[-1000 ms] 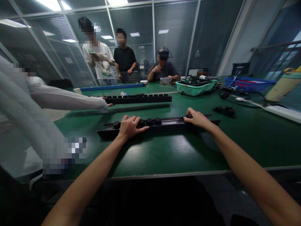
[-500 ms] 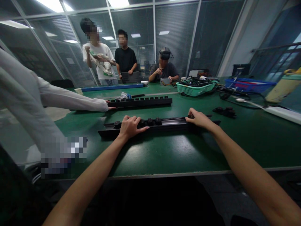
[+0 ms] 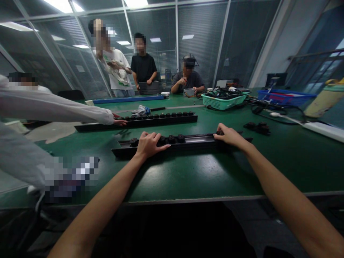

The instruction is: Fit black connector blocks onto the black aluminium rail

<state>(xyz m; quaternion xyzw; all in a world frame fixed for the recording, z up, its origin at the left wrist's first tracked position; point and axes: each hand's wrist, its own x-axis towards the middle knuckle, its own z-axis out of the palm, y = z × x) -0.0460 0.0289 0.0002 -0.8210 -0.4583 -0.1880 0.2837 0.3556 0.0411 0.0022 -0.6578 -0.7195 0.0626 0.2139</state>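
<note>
Nearest: green table (image 3: 199,182), glossy with pale reflections; both forearms cut off by the lower frame. At 12 o'clock, black rail (image 3: 199,138) lies crosswise. Left hand (image 3: 147,146), toward 11, grasps it, thumb along the near side, covering part of a row of dark knobs (image 3: 171,139); other fingertips hidden. Right hand (image 3: 228,137), 1 o'clock, pinches a dark piece (image 3: 220,133) at the rail, mostly masked by the fingers. Loose dark parts (image 3: 256,128), between 1 and 2: outlines unclear. Beyond, 11 o'clock: co-worker's hand (image 3: 120,122) at second rail (image 3: 161,122); arm cut off at left. Green basket (image 3: 223,103), 1 o'clock, holds tangled cables. Far side, 11–12: three people (image 3: 144,70) before glass partition (image 3: 200,43) with blinds.
</note>
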